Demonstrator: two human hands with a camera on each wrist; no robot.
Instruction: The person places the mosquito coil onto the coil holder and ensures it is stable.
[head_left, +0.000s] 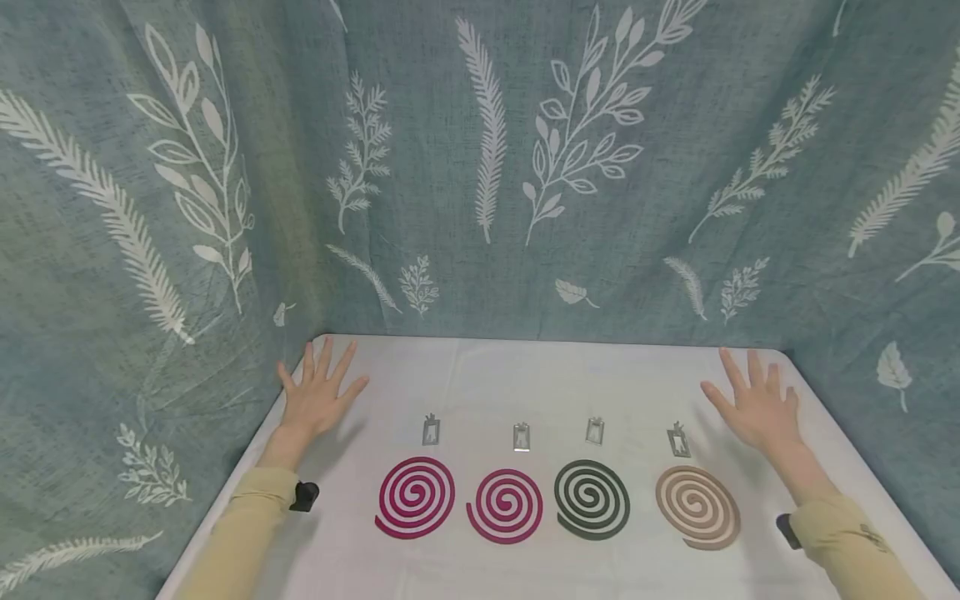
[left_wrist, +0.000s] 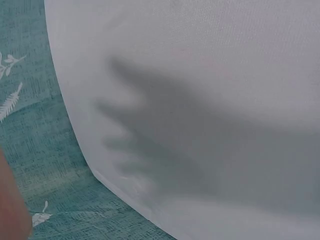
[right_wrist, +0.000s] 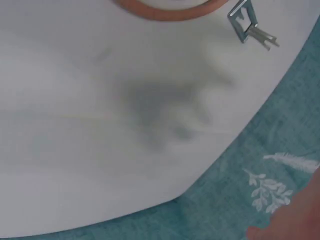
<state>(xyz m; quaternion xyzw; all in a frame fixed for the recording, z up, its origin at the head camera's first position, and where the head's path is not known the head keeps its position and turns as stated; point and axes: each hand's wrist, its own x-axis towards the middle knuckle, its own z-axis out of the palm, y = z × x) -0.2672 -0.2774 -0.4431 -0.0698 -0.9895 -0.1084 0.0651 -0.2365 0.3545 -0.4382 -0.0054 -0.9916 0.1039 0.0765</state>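
My left hand is held over the white table's left side, fingers straight and spread, holding nothing. Over the right side my right hand is likewise spread, above and right of the tan mosquito coil. Left of that coil lie a dark green coil and two magenta ones, a middle coil and a leftmost coil. Behind them are several small metal coil stands, among them a left stand and a right stand. The right wrist view shows one stand near a coil's edge.
The coils and stands lie on a white-covered table. A blue-green curtain with white leaf prints surrounds its back and sides. Both hands cast shadows on the tabletop. Dark wrist straps show on both sleeves.
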